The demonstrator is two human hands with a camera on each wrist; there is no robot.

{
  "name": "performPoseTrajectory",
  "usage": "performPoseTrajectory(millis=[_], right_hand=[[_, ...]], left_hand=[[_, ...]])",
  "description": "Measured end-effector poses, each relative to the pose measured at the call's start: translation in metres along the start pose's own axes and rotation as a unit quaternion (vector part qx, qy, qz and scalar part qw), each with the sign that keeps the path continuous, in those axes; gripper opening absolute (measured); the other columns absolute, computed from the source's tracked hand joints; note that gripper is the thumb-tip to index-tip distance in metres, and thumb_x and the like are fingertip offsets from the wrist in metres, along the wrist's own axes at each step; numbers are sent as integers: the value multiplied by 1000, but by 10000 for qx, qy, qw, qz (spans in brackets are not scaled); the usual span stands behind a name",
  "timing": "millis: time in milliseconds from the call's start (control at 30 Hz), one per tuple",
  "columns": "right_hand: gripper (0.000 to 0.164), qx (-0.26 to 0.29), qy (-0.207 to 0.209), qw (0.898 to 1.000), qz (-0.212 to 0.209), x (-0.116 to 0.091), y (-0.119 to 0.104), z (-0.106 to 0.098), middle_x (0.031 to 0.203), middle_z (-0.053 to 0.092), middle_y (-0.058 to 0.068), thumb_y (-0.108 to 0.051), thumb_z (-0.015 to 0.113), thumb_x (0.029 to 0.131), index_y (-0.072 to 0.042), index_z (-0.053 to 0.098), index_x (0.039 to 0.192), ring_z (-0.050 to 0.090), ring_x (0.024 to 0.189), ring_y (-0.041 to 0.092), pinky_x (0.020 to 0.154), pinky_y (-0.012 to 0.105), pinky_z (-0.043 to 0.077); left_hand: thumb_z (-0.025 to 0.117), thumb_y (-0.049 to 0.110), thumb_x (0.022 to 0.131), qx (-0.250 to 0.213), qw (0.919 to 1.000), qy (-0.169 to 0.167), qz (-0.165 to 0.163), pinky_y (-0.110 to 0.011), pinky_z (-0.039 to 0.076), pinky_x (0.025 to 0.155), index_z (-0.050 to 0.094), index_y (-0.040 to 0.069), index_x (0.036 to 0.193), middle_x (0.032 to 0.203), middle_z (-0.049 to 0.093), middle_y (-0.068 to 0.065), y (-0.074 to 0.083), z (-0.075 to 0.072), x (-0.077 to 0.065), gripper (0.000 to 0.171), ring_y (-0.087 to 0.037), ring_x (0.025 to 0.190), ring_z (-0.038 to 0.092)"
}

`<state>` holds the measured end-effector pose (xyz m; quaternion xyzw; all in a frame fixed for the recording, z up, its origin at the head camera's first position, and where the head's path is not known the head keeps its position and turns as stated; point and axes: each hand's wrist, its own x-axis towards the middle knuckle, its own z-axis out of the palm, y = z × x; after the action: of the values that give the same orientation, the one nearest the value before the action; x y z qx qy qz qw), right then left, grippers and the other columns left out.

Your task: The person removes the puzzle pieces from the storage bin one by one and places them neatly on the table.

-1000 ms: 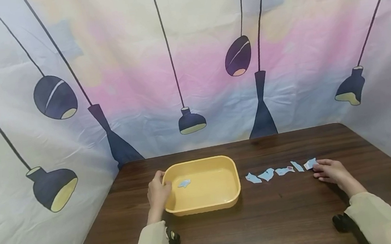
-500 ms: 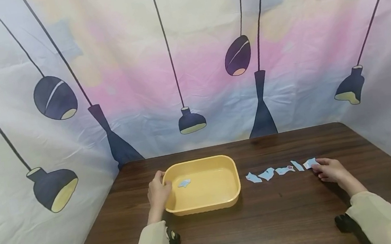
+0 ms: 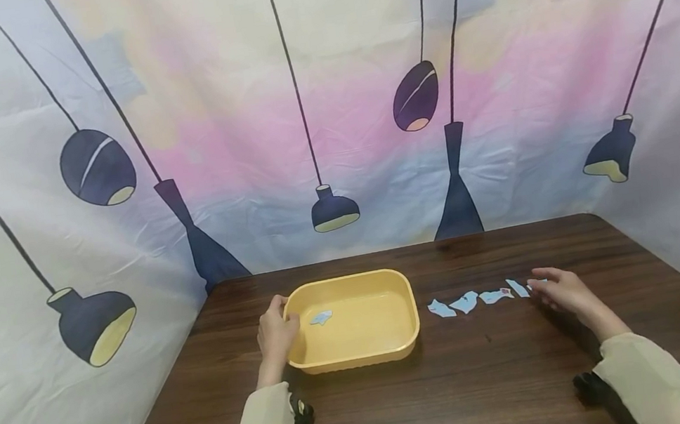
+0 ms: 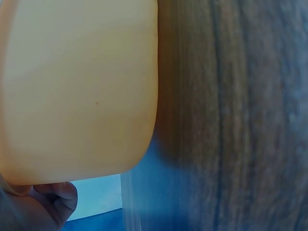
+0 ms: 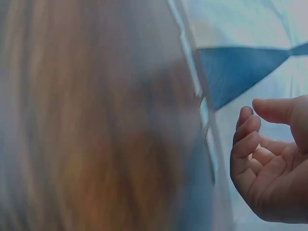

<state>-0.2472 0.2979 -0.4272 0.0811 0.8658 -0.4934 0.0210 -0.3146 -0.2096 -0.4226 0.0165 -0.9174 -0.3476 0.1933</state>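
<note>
A yellow plastic basin (image 3: 358,362) stands on the table, and my left hand (image 3: 275,336) grips its left rim, thumb inside and fingers outside. One light blue paper scrap (image 3: 321,318) lies on the basin floor. To the right of the basin, several similar jagged scraps (image 3: 464,303) form a row, one with a small red mark (image 3: 505,291). My right hand (image 3: 565,294) hovers at the row's right end, mostly hiding the last scrap. In the right wrist view its fingers (image 5: 246,137) are loosely bent, the thumb apart from them, with nothing between.
The dark wood table (image 3: 464,395) reaches back to a cloth backdrop (image 3: 356,132) printed with hanging lamps. A black wrist device (image 3: 303,416) sits under the left sleeve, another black device (image 3: 590,390) under the right.
My right hand has let go of the rightmost scrap, then lifted and shifted slightly left over it. My left hand and the basin have stayed put.
</note>
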Motion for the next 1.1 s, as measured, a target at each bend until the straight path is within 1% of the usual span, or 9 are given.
performPoseTrajectory(millis=[67,233,400,500,633,767,900,1000,1100], right_hand=[[61,17,-24,10000,-94,0,-11,5,87,65,0,-28,47,101,12,31,144,53,68,6,61,26,46],[60,217,-196,9989,-357,-1,-44,25,106,65,20,-28,50,100,9,34,144,55,73,10,66,28,48],[58,249,-328,9960,-798,-5,-77,46,122,60,31,-30,52,100,5,39,144,60,81,12,72,31,50],[54,332,-398,9927,-1091,-7,-97,62,120,63,29,-28,53,99,4,41,142,62,80,11,68,30,50],[51,773,-568,9863,-1339,-11,-123,93,107,67,24,-21,56,98,1,43,141,58,70,10,60,25,47],[48,1123,-779,9802,-1434,-10,-145,130,102,66,25,-18,56,97,1,46,140,55,70,13,62,25,46],[48,1254,-838,9767,-1526,-7,-159,168,111,63,27,-14,58,95,-1,46,140,60,75,18,65,27,47],[51,1394,-749,9757,-1518,-7,-169,192,121,60,24,-10,62,91,-4,47,140,64,81,27,67,28,49],[52,1408,-840,9745,-1530,-8,-181,215,131,57,20,-8,66,89,-6,51,138,66,87,33,72,32,52]], left_hand=[[58,8,82,1,10000,-2,-5,-32,38,55,64,6,112,82,67,-14,0,0,0,31,-24,64,55],[58,7,82,26,10000,10,-85,-30,37,54,64,6,112,81,67,-14,2,-2,-2,31,-23,62,54],[58,7,81,40,10000,49,55,-35,41,55,63,6,112,86,69,-18,5,-2,-1,31,-26,65,57],[58,9,83,86,9999,38,53,-37,43,57,63,7,114,89,70,-18,6,-2,0,31,-27,68,59],[58,9,83,116,9999,43,-40,-36,42,56,63,8,114,88,70,-17,7,-4,-3,31,-27,67,59],[58,8,84,134,9999,36,-26,-34,41,56,63,8,114,88,71,-18,6,-6,-3,31,-26,65,58],[58,7,83,145,9999,87,-8,-34,40,54,63,6,113,85,69,-19,6,-6,-5,30,-26,62,56],[58,5,82,105,9999,113,74,-34,40,53,63,5,112,83,69,-19,8,-3,-6,30,-25,60,54],[58,4,81,94,9997,156,141,-33,39,52,63,4,111,84,69,-19,6,-5,-6,30,-23,59,53]])
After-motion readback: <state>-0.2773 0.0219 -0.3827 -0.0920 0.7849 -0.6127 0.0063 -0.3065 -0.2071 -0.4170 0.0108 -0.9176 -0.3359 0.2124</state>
